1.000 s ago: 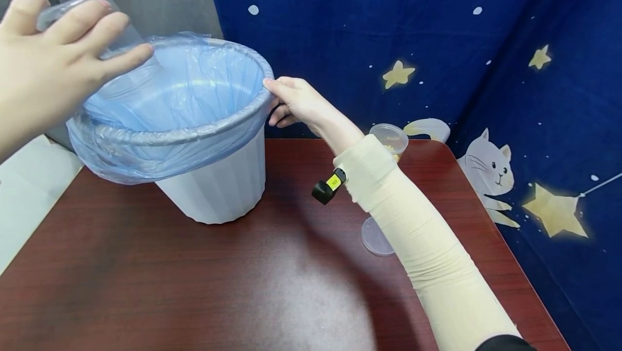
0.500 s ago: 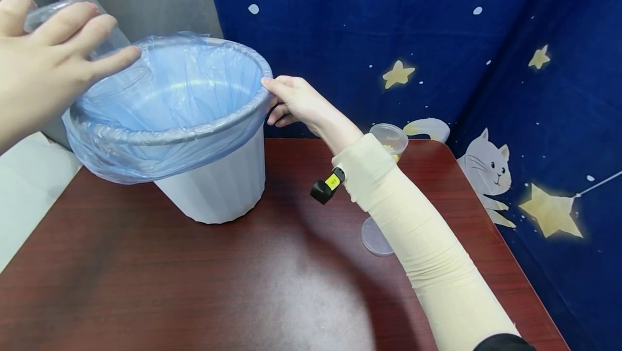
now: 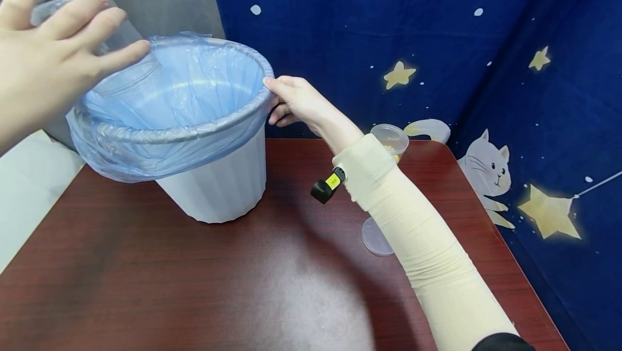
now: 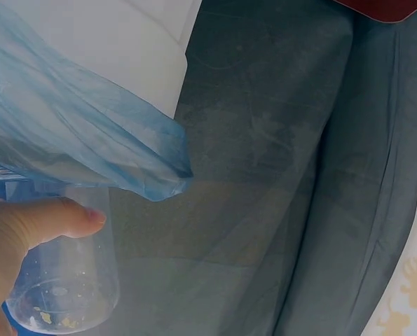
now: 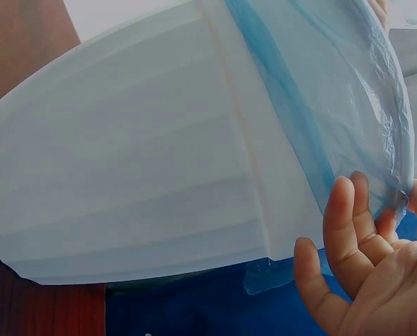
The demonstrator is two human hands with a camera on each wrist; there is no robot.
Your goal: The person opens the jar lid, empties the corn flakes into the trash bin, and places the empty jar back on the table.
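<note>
My left hand (image 3: pixel 58 59) grips a clear plastic jar (image 4: pixel 71 273), tilted with its mouth down over a white trash can (image 3: pixel 218 189). Small yellowish crumbs cling to the jar's bottom in the left wrist view. A blue bag (image 3: pixel 199 97) lines the can and folds over its rim. At the can's right side, my right hand (image 3: pixel 301 102) pinches the bag-covered rim between thumb and fingers. In the right wrist view, the other fingers of the right hand (image 5: pixel 376 273) lie loosely along the outside of the bag.
Behind my right forearm stands another clear container (image 3: pixel 391 140) with yellow pieces inside. A round clear lid (image 3: pixel 376 237) lies on the dark red table (image 3: pixel 204 281), partly covered by the sleeve. A blue starry curtain (image 3: pixel 340 27) hangs behind.
The left hand and jar shift slightly left, then back right and a little up over the can. My right hand keeps its hold on the rim.
</note>
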